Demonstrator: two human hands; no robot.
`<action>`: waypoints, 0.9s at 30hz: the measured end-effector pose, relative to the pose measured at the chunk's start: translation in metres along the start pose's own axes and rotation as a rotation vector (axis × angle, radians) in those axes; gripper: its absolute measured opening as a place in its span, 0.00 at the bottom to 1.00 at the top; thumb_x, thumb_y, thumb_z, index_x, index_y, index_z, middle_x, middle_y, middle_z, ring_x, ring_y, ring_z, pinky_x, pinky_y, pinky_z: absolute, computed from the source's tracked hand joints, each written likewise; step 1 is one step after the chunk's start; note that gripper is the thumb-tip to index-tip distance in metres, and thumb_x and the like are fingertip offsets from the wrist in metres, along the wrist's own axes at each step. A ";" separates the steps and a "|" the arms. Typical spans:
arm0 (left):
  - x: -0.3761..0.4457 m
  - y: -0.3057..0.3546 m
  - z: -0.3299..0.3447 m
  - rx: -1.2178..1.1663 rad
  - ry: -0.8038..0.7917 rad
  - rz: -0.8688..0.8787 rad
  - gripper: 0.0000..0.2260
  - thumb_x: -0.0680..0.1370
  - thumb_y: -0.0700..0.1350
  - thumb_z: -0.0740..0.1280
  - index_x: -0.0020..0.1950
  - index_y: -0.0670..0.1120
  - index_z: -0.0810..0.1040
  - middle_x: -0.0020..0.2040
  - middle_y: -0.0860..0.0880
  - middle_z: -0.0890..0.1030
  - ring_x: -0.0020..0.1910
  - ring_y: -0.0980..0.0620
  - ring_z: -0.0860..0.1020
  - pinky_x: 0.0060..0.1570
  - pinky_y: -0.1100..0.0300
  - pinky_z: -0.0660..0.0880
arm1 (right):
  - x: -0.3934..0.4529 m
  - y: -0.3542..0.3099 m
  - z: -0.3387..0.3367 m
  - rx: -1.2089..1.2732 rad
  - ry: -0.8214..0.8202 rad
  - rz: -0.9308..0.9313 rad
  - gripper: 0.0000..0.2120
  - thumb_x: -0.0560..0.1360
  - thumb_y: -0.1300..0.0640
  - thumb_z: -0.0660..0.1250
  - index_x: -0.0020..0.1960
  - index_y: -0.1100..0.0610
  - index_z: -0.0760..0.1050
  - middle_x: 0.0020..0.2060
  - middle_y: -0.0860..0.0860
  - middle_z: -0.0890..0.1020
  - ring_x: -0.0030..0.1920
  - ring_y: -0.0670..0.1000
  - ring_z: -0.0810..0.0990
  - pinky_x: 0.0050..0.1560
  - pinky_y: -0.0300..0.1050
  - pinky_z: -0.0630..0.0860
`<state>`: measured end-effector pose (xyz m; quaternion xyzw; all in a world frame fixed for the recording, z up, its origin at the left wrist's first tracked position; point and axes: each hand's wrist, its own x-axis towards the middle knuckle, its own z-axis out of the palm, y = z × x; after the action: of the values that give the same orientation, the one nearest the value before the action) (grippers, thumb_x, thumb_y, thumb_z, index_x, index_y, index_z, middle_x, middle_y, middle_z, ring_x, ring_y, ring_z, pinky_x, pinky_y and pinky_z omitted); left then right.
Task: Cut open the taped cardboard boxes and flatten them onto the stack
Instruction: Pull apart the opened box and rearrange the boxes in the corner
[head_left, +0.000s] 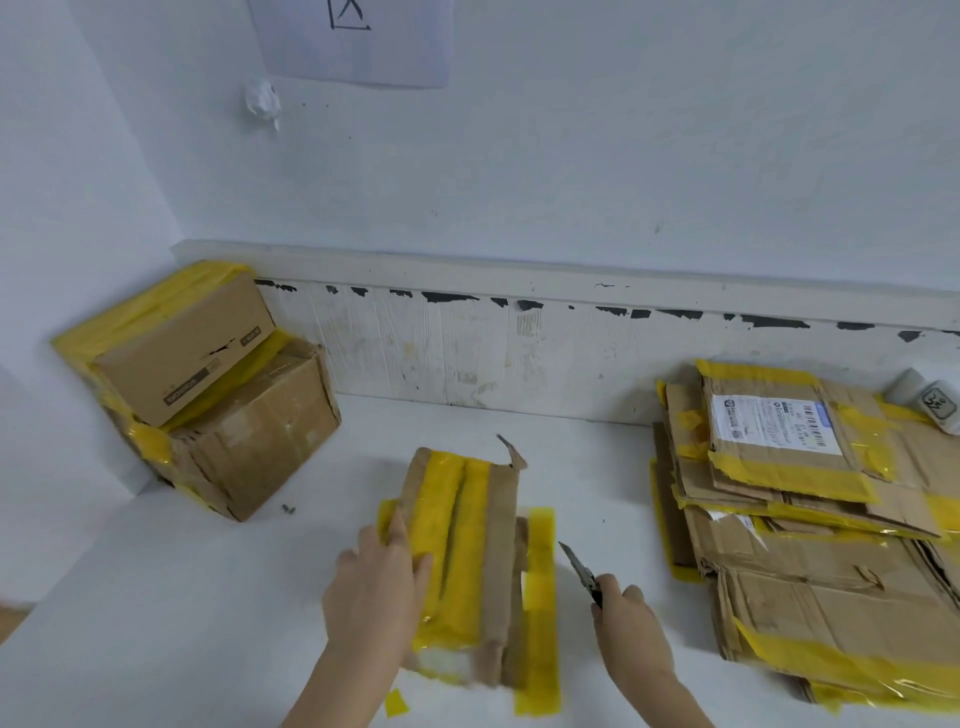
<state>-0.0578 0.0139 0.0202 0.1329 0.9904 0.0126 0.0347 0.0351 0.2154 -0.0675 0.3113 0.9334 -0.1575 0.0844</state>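
So there's a small cardboard box (467, 561) sitting near the middle of the white table (156, 597), wrapped in yellow tape with a slit running lengthwise down the top strip. The left hand (374, 582) rests flat on the box's left side, fingers mostly straight, thumb lying across the top tape. The right hand (628, 618) is just right of the box, not touching it, curled round the handle of a utility knife (582, 571) with the blade pointing up and to the far left.

Over on the right is the stack of flattened boxes (810, 519), all yellow-taped, top one showing a shipping label (774, 421). In the far left corner 2 taped boxes (208, 384) are piled up, the upper one tilted. A loose scrap of yellow tape (396, 702) lies near the left forearm.
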 end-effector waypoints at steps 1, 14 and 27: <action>-0.002 0.000 0.000 -0.050 0.003 0.013 0.26 0.81 0.59 0.50 0.76 0.50 0.53 0.59 0.49 0.70 0.56 0.50 0.75 0.46 0.62 0.72 | 0.003 -0.002 0.006 -0.040 0.112 -0.018 0.13 0.78 0.54 0.63 0.60 0.57 0.69 0.46 0.55 0.74 0.43 0.55 0.75 0.37 0.45 0.68; -0.011 0.001 0.012 -0.220 0.032 0.030 0.27 0.81 0.59 0.50 0.77 0.48 0.52 0.55 0.53 0.72 0.53 0.55 0.76 0.46 0.66 0.71 | 0.022 0.000 0.025 -0.188 -0.055 0.052 0.14 0.66 0.65 0.68 0.50 0.70 0.75 0.38 0.61 0.77 0.36 0.59 0.79 0.31 0.47 0.76; -0.002 -0.012 0.035 -0.771 -0.135 -0.065 0.21 0.78 0.57 0.60 0.68 0.49 0.69 0.55 0.49 0.76 0.53 0.50 0.77 0.54 0.55 0.75 | -0.005 -0.122 -0.078 0.009 0.037 -0.345 0.37 0.73 0.44 0.63 0.75 0.56 0.49 0.65 0.55 0.63 0.62 0.56 0.64 0.54 0.46 0.70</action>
<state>-0.0564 0.0020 -0.0148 0.0790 0.9123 0.3737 0.1474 -0.0393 0.1469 0.0361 0.1496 0.9736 -0.1682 0.0375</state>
